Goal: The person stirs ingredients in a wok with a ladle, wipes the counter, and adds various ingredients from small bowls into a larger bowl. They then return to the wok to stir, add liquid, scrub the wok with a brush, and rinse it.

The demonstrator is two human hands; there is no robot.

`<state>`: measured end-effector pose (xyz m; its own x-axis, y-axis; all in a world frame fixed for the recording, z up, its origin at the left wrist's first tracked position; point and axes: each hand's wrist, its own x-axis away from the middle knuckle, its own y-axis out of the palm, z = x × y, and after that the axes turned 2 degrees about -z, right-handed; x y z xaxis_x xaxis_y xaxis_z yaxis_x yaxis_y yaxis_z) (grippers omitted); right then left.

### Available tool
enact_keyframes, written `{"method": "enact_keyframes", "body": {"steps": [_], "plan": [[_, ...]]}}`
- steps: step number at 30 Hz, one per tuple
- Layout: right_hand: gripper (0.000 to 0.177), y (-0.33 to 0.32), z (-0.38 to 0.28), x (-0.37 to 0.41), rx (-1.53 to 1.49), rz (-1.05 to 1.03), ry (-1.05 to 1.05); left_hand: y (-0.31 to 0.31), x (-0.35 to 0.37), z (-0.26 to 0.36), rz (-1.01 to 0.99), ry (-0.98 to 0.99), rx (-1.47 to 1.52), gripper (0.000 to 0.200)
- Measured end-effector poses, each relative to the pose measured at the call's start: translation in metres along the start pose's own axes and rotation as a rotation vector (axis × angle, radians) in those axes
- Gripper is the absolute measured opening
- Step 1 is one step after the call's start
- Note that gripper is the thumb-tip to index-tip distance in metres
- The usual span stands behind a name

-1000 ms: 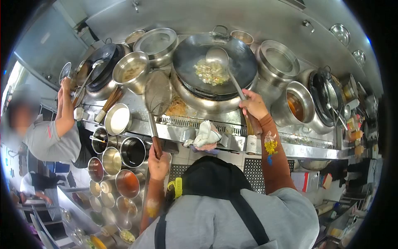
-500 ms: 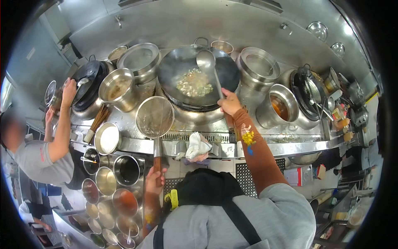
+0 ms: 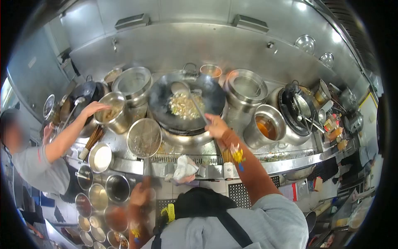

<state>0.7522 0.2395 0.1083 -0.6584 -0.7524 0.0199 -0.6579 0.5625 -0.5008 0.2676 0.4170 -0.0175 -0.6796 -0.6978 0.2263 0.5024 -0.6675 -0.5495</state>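
Note:
My right hand point(image 3: 216, 126) is closed around the handle of a long metal ladle point(image 3: 180, 87). The ladle's bowl is in a large black wok point(image 3: 159, 114), at the back edge of some chopped pale and green food point(image 3: 185, 106). Light steam hangs over the wok. Low on the left, my left hand point(image 3: 139, 195), a little smeared, grips the wooden handle of a round mesh strainer point(image 3: 144, 138). The strainer's mesh lies over the steel counter, just left of the wok, with nothing clearly seen in it.
A co-worker's hand point(image 3: 94, 108) reaches over a steel pot point(image 3: 120, 124) at left. Beside the wok on the right stands a pot of brown liquid point(image 3: 265, 128). Several sauce containers point(image 3: 99, 196) fill the lower left. A crumpled cloth point(image 3: 185, 168) lies at the counter's front edge.
The view has tilted upward. The ladle's bowl has come down from above the food into the wok. The co-worker's hand has moved right, over the steel pot.

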Motion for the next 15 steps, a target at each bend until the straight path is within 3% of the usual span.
{"method": "enact_keyframes", "body": {"steps": [1,3,4,5,8,13,15], "plan": [[0.064,-0.004,-0.009,0.025,0.123,0.014,-0.066,0.001,-0.006,-0.006,0.133,0.132,-0.331,0.047],[0.066,-0.01,-0.011,0.064,0.235,0.022,-0.111,-0.005,-0.006,0.012,0.249,0.167,-0.252,0.051],[0.067,-0.024,-0.011,0.072,0.22,-0.026,-0.123,-0.007,-0.01,0.018,0.277,0.306,-0.188,0.051],[0.068,-0.04,-0.012,0.084,0.204,-0.078,-0.133,-0.005,-0.01,0.023,0.275,0.16,-0.029,0.051],[0.068,-0.078,0.004,0.113,0.041,-0.002,-0.014,-0.007,0.005,0.094,0.374,0.205,-0.015,0.049],[0.058,-0.175,0.021,0.1,-0.687,0.415,0.116,0.014,0.013,0.113,0.389,0.219,0.071,0.044],[0.057,-0.224,0.047,0.074,-0.539,0.487,0.212,0.021,0.009,0.114,0.363,0.237,0.102,0.041]]}}
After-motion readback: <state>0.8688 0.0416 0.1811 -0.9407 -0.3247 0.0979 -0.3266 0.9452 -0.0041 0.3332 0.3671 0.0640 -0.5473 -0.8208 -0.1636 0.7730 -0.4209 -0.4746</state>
